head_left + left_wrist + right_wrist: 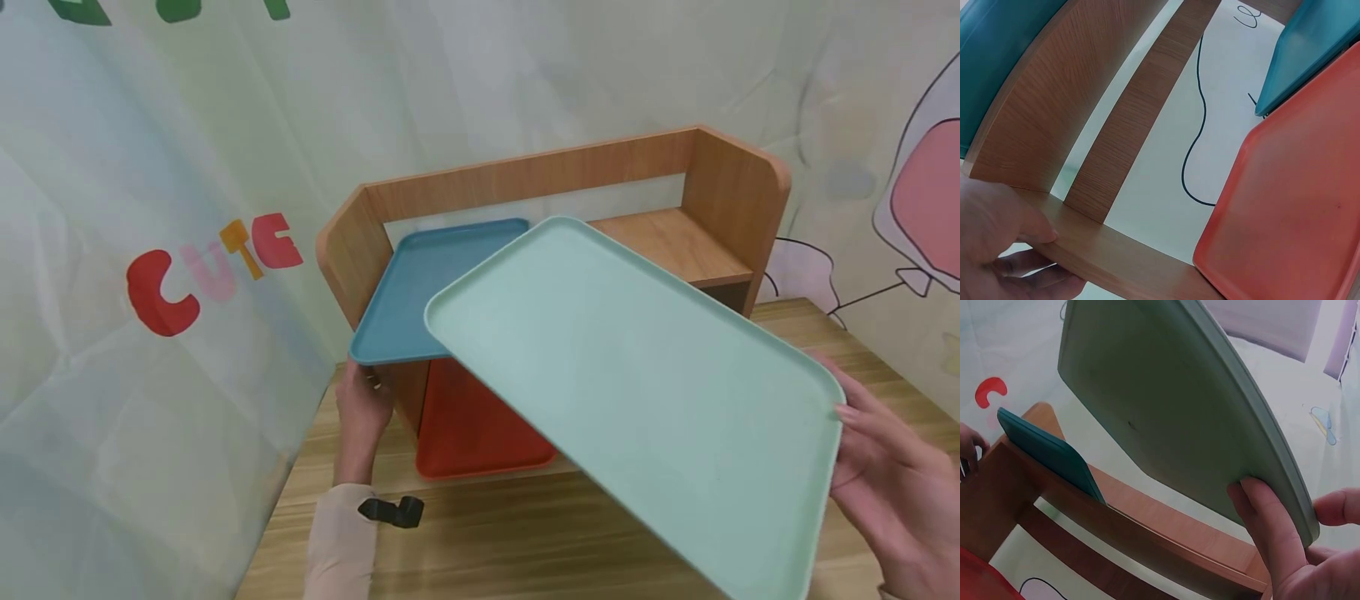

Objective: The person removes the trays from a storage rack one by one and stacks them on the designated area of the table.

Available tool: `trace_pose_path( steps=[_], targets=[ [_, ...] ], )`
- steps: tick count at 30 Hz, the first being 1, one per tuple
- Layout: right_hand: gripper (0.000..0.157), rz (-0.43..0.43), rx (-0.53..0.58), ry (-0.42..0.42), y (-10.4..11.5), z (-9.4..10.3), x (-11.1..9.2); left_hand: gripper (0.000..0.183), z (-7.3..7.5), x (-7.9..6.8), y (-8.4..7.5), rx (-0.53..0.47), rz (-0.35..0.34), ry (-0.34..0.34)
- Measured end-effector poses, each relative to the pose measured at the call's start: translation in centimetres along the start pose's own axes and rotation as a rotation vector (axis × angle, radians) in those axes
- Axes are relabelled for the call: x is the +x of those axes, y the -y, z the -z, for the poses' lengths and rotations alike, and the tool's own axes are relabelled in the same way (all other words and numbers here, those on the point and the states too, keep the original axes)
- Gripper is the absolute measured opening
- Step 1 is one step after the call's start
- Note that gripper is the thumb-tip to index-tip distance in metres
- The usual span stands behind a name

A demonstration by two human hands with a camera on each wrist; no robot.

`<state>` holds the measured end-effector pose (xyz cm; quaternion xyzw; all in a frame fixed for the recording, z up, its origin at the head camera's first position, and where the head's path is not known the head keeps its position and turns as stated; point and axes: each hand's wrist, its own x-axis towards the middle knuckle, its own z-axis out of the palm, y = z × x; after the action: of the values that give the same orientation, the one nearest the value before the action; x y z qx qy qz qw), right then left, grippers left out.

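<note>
A pale mint-green tray (637,383) is held up and tilted in front of a small wooden desk shelf (540,171). My right hand (896,467) pinches its right end, with the thumb on one face and fingers on the other in the right wrist view. On the shelf's upper board, at the left, lies a blue tray (442,262). Below it a red tray (480,425) sits in the lower compartment. Under the blue tray's front corner, my left hand (363,408) grips the edge of the shelf's left side panel (1104,250), thumb inside.
Beside the red tray, the left wrist view shows another teal piece (1310,50), partly cut off. A wood-grain table (480,542) carries the shelf. Behind stands a pale printed curtain (225,150) with coloured letters, close along the left side.
</note>
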<state>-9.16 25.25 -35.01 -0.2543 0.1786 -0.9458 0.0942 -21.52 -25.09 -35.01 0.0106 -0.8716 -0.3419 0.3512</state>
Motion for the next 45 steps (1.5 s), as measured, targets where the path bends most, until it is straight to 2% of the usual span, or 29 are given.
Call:
trace_pose_path(
  steps=[4, 7, 9, 16, 20, 22, 28, 34, 37, 41, 45],
  targets=[
    [0.06, -0.071, 0.022, 0.025, -0.2, -0.1, 0.0, 0.026, 0.2, -0.1, 0.1, -0.024, -0.03, 0.006],
    [0.06, -0.149, 0.024, 0.042, -0.3, -0.2, -0.1, 0.035, 0.5, -0.4, 0.0, -0.091, -0.075, 0.028],
    [0.06, -0.199, 0.022, 0.056, -0.4, -0.3, -0.1, 0.038, 0.5, -0.5, 0.3, -0.125, -0.081, 0.046],
    [0.064, -0.307, 0.065, 0.125, -1.2, -0.5, -0.1, 0.034, 0.2, -0.4, 1.5, -0.082, 0.001, 0.105],
    [0.065, -0.336, 0.072, 0.202, -1.5, -0.2, -0.1, 0.036, 0.3, -0.2, 1.6, -0.095, 0.003, 0.106],
    [0.065, -0.348, 0.059, 0.208, -1.5, 0.0, -0.2, 0.037, 0.4, -0.2, 1.5, -0.083, -0.003, 0.096],
    [0.066, -0.471, 0.073, 0.113, -0.9, 0.3, -0.6, 0.039, 0.5, -0.2, 0.8, -0.084, -0.034, 0.071],
    [0.064, -0.598, 0.044, 0.052, -0.3, 1.1, -0.8, 0.036, 0.5, -0.2, 1.2, -0.086, -0.074, 0.039],
    [0.063, -0.627, -0.033, 0.059, -0.2, 1.6, -0.9, 0.033, 0.4, -0.2, 1.1, -0.073, -0.097, 0.025],
    [0.062, -0.644, -0.087, 0.117, -0.4, 2.3, -1.2, 0.032, 0.5, -0.1, 0.8, -0.06, -0.092, 0.038],
    [0.06, -0.676, -0.181, 0.095, -0.4, 3.2, -1.4, 0.034, 0.7, -0.1, 0.7, -0.054, -0.063, 0.05]
  ],
)
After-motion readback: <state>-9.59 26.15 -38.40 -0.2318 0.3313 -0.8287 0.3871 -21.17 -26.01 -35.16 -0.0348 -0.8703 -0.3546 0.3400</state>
